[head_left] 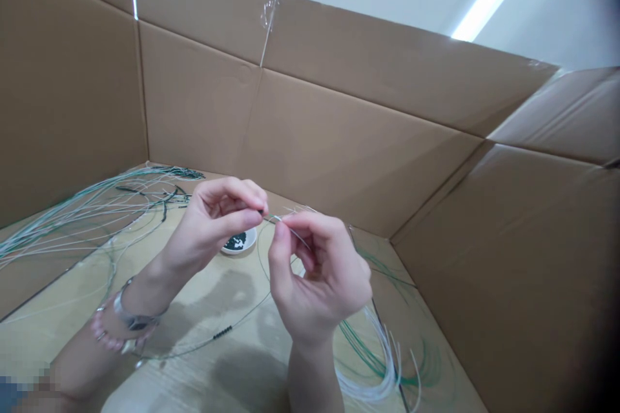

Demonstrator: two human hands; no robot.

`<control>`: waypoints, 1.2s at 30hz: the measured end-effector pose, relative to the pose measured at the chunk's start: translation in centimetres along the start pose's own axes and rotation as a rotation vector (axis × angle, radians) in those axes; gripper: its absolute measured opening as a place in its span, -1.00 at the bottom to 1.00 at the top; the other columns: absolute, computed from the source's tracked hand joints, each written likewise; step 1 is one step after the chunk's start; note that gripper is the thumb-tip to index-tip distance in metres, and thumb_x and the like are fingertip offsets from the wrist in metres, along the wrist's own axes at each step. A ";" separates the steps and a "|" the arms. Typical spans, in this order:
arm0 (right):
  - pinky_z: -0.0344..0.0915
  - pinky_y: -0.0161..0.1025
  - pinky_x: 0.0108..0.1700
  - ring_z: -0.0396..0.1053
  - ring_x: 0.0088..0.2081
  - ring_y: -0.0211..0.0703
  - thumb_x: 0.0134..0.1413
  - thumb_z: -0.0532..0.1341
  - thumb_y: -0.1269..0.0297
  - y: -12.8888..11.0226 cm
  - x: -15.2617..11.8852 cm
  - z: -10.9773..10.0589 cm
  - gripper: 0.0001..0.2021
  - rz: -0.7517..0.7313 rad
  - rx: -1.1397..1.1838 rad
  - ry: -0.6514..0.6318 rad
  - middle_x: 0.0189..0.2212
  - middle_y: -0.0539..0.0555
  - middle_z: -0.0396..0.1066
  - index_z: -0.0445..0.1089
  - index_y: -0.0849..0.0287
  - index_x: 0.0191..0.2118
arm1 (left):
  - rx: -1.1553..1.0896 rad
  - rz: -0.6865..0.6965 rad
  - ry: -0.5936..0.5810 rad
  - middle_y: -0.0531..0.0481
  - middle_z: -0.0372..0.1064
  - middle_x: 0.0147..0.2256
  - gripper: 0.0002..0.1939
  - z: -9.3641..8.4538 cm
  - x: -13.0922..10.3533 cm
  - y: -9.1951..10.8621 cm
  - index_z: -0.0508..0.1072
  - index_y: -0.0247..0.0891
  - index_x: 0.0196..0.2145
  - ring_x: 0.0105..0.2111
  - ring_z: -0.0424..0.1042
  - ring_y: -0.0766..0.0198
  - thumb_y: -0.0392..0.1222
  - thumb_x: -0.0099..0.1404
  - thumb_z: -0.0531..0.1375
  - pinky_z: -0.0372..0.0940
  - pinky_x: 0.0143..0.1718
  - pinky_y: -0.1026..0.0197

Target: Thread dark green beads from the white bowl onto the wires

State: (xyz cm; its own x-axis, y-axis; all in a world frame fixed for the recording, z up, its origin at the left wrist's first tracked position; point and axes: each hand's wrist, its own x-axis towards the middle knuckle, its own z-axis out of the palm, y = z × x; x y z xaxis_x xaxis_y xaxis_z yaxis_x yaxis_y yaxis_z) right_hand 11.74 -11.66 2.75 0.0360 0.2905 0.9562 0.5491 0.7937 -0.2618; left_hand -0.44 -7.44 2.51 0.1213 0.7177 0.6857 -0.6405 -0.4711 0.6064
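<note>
Strand (299,238) sits pinched in my right hand (320,290), right of the white dish (250,241); partly hiding that dish, my left hand (196,235) pinches a black piece (261,211).

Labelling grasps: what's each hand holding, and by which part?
Left hand: small black piece between thumb and fingertip, mostly hidden. Right hand: thin pale wire, pinched at the fingertips; whether near its end, can't tell.
</note>
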 end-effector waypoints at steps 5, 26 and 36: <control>0.20 -0.48 -0.62 0.16 -0.64 -0.48 -0.05 0.22 0.55 -0.2 0.0 0.0 -0.80 -0.037 -0.025 -0.007 -0.56 -0.13 0.27 0.31 0.13 -0.29 | -0.010 -0.001 -0.042 0.06 0.39 -0.48 -0.87 0.0 -0.1 0.0 0.55 -0.17 -0.48 -0.49 0.36 0.42 -0.38 0.02 0.35 0.34 -0.49 0.39; 0.16 -0.45 -0.66 0.10 -0.67 -0.48 -0.02 0.22 0.53 -0.2 0.3 -0.3 -0.83 -0.079 -0.081 -0.011 -0.58 -0.14 0.29 0.32 0.13 -0.32 | 0.043 0.011 -0.052 0.05 0.40 -0.47 -0.85 -0.2 -0.1 -0.1 0.57 -0.15 -0.46 -0.48 0.37 0.42 -0.39 0.03 0.35 0.35 -0.48 0.39; 0.12 -0.46 -0.65 0.08 -0.66 -0.49 0.01 0.20 0.51 0.1 0.5 -0.5 -0.87 -0.100 -0.085 -0.098 -0.59 -0.14 0.28 0.30 0.16 -0.33 | 0.346 0.167 -0.073 0.05 0.44 -0.47 -0.79 -0.5 -0.5 1.0 0.57 -0.21 -0.41 -0.49 0.41 0.44 -0.49 0.03 0.32 0.30 -0.54 0.47</control>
State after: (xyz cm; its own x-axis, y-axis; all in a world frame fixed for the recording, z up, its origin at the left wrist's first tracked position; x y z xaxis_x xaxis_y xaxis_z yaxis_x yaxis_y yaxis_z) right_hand 12.27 -11.70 3.24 -0.1019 0.2667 0.9584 0.6150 0.7741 -0.1500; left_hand -1.46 -7.99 2.60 0.0991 0.5841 0.8056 -0.3635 -0.7324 0.5758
